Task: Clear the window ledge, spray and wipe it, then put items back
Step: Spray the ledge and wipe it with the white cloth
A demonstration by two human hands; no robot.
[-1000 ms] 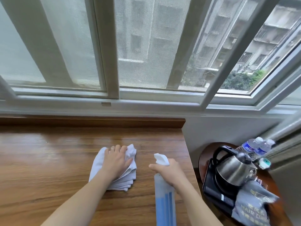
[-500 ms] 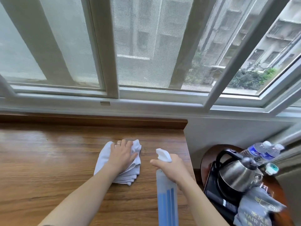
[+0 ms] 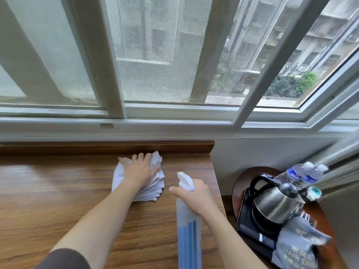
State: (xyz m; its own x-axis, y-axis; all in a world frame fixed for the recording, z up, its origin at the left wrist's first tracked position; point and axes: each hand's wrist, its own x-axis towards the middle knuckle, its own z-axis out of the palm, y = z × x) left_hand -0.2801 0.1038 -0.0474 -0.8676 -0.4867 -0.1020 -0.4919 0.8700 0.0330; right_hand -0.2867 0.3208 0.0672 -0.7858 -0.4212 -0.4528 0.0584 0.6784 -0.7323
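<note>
- A window (image 3: 155, 55) with white frames rose behind the wooden ledge (image 3: 48, 191), whose raised back lip ran along the wall.
- The ledge ended at a square right edge; bare wood stretched away to the left of the arms.
- Right of that edge and lower, a round side table (image 3: 240, 177) carried a steel kettle (image 3: 272, 206), two water bottles (image 3: 299, 171) and a grey bag (image 3: 297, 249), packed close together.
- A folded white cloth (image 3: 155, 187) lay near the back lip, the left hand (image 3: 139, 171) pressing it flat with spread fingers.
- The right hand (image 3: 196, 197) gripped a spray bottle (image 3: 188, 239), white nozzle forward, blue liquid inside.
</note>
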